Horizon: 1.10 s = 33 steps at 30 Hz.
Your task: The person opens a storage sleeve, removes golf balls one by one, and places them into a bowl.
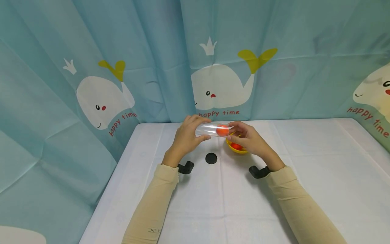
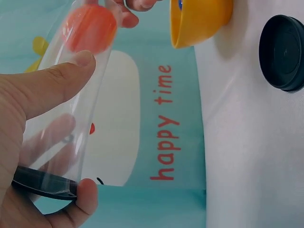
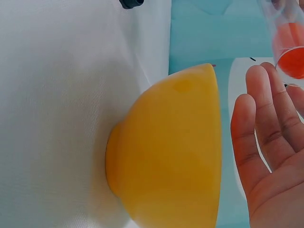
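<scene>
My left hand [image 1: 186, 135] grips a clear tube [image 1: 205, 129] held on its side above the table. Thumb and fingers wrap round the tube close to its black base [image 2: 45, 183], as the left wrist view shows. Inside, at the mouth end, sits an orange ball [image 1: 222, 130]. My right hand [image 1: 250, 138] is at that mouth, its fingers [image 3: 266, 102] mostly straight with the tips right by the rim. Below the right hand stands a yellow bowl [image 3: 171, 152], partly hidden by it in the head view, with an orange-red ball [image 1: 236, 146] inside.
A round black lid [image 1: 211, 158] lies on the white-covered table [image 1: 201, 203], in front of the tube and left of the bowl. Behind the table hangs a light blue curtain [image 1: 167, 40] printed with whales. Black wrist mounts [image 1: 259, 172] stick out inward from both wrists.
</scene>
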{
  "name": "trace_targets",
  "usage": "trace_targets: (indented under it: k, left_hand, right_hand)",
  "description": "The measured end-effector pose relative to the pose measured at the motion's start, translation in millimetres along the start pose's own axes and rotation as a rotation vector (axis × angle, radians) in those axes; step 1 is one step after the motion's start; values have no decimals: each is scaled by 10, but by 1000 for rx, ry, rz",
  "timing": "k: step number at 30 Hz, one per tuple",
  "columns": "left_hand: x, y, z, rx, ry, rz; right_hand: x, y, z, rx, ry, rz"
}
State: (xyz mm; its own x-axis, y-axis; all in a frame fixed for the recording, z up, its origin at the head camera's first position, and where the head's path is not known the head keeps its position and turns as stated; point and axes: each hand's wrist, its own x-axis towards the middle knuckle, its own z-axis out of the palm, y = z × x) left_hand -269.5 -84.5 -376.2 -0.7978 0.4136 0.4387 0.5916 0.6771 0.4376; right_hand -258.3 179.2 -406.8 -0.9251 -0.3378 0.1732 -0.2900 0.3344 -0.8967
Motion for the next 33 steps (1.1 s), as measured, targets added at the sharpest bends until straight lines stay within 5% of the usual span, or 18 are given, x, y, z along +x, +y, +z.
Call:
trace_targets:
  k: [33]
  left_hand:
    - [-7,-47,-27,-123,62,-10]
  right_hand:
    - [-30,63,-187,20,51,67]
